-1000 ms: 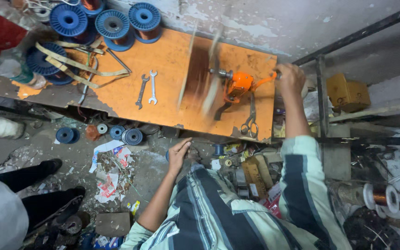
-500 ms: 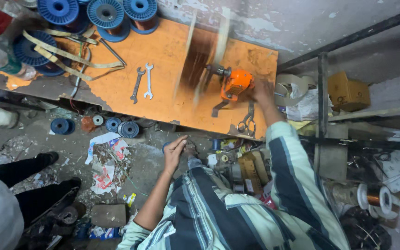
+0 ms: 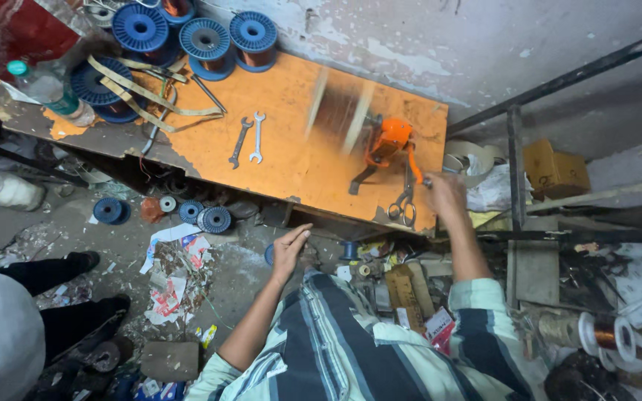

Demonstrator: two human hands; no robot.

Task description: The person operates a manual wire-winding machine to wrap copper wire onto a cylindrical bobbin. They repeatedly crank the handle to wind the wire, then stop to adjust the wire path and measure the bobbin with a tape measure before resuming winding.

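An orange hand-cranked winder (image 3: 389, 139) is fixed near the right end of the orange table (image 3: 291, 89). Its coil former (image 3: 339, 110) is a spinning blur to the left of it. My right hand (image 3: 446, 194) is closed on the crank handle at the table's right front corner, just right of a pair of scissors (image 3: 403, 208). My left hand (image 3: 290, 249) hangs open below the table's front edge, fingers together, holding nothing that I can see.
Two wrenches (image 3: 250, 139) lie mid-table. Blue spools of copper wire (image 3: 202, 33) and a plastic bottle (image 3: 46, 89) crowd the left end. Small spools (image 3: 202, 217) and paper scraps litter the floor. Another person's black shoes (image 3: 76, 263) stand at left. A cardboard box (image 3: 555, 169) sits right.
My right hand has swung the crank from the upper right of the winder down towards the table's front edge. The former keeps spinning. My left hand stays in place.
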